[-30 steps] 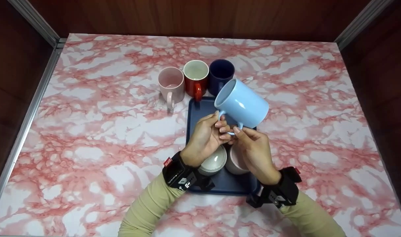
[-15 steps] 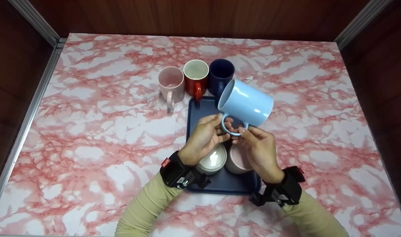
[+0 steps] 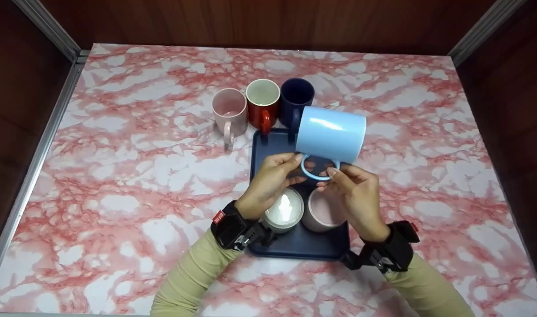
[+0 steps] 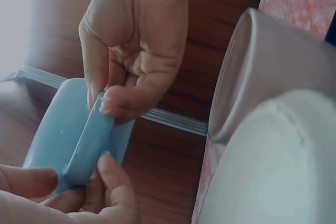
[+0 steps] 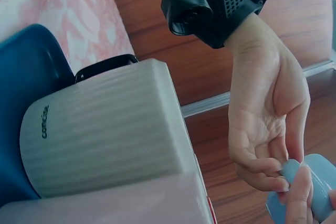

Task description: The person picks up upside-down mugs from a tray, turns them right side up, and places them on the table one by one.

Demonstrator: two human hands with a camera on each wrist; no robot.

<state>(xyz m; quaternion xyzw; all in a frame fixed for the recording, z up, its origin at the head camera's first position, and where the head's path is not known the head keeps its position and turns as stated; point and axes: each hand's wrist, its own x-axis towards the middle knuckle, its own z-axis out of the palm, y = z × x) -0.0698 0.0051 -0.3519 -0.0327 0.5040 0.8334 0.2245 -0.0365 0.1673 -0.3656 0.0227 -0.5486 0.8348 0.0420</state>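
Observation:
A light blue mug [image 3: 331, 134] is held in the air over the dark blue tray [image 3: 261, 152]. It lies sideways, mouth to the left, its handle [image 3: 311, 175] toward me. My left hand [image 3: 268, 182] pinches the handle near the rim end between thumb and fingers. At the handle's base end, my right hand [image 3: 361, 196] pinches it too. The left wrist view shows the fingers of both hands on the handle. Below, a white mug [image 4: 273, 166] and a pale pink mug [image 3: 323, 211] stand on the tray, partly behind my hands. Lettering marks the white mug's side [image 5: 105, 129].
Behind the tray stand a pink mug [image 3: 230, 116], a red mug [image 3: 256, 115] with white inside, and a dark blue mug [image 3: 290, 110], in a row. They rest on a red-and-white marbled table [image 3: 140, 176]. Brown wood-look panels [image 3: 268, 22] enclose it.
The blue mug has turned from tilted to nearly level and shifted slightly right, its mouth swinging out of sight. My hands have spread a little apart, both staying on the handle.

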